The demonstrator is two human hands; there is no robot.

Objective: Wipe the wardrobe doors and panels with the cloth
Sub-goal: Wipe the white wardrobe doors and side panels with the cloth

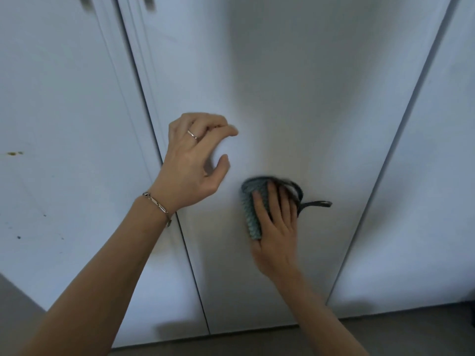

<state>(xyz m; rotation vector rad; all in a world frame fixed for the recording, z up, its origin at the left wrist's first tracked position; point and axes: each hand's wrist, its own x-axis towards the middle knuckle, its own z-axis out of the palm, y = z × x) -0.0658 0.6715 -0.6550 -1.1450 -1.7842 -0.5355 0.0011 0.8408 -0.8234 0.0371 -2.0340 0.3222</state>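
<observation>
Doors in view: three white wardrobe panels, and we're looking steeply down them to the floor (231, 343). There's the left door (64, 124), the middle door (282, 98) and the right door (437, 176), each split from its neighbour by a dark seam.
Handles: two dark ones peek in at the very top edge, both blurred, the left handle (84, 0) and the right handle (146, 0).
Cloths: one, a teal cloth (250, 209) with a scaly knit texture, flat against the middle door in its lower half, nearer that door's left edge than its right. A dark hanging loop (298, 194) curls out beyond the fingertips, its tail pointing toward the door's right edge.
Hands: two, both bare-armed, both over the middle door.
Right hand (276, 227): spread flat on the cloth, fingers (272, 199) straight and close together, pressing it against the panel. Nothing is curled round it. The hand is motion-blurred.
Left hand (195, 160): up and to the left of the cloth, close to the middle door's left edge. Its fingers (218, 127) are bent at the knuckles with the thumb held apart below them, and nothing sits in the gap. Whether the tips touch the panel, I cannot tell.
Jewellery: one ring (192, 134) on a left finger, one silver bracelet (158, 204) at the left wrist.
Marks: the left door carries a small yellowish smear (14, 153) near its left edge and a few dark specks (19, 237) lower down.
</observation>
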